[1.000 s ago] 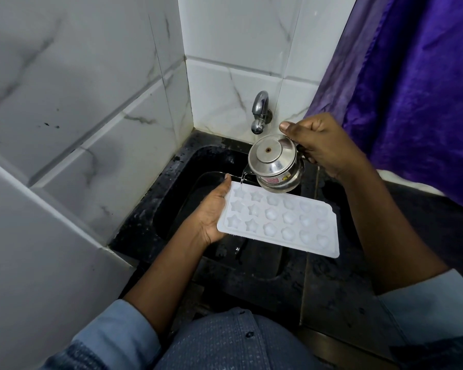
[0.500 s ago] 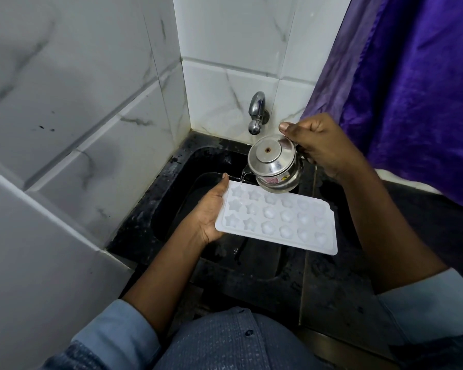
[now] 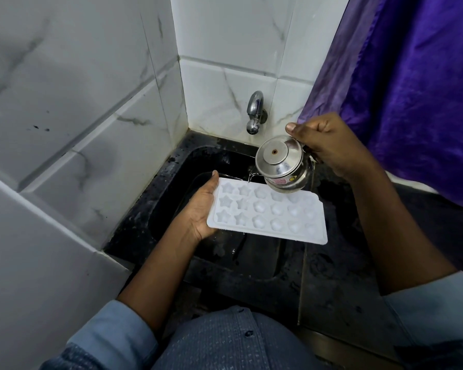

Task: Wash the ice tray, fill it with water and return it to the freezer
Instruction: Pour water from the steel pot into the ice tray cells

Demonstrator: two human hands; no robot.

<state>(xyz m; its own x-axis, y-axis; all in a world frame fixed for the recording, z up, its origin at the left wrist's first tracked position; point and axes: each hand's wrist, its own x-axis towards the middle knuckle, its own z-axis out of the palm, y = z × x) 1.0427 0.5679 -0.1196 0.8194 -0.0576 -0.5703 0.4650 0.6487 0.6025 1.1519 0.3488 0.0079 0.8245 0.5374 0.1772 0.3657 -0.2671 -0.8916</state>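
A white ice tray (image 3: 267, 212) with star and round moulds is held level over the black sink (image 3: 171, 188). My left hand (image 3: 202, 206) grips its left short edge, thumb on the top rim. My right hand (image 3: 329, 145) holds a small steel kettle (image 3: 282, 164) by its handle, tilted to the left above the tray's far edge. A thin stream of water (image 3: 250, 177) runs from the spout into a far mould near the tray's left end.
A steel tap (image 3: 255, 112) sticks out of the white marble-tiled wall behind the sink. A purple curtain (image 3: 401, 84) hangs at the right. Wet black counter (image 3: 332, 284) surrounds the sink, with tiled wall close on the left.
The kettle has stayed tilted over the tray's far edge, pouring throughout. Both hands and the tray have kept nearly the same place; only the view shifted slightly.
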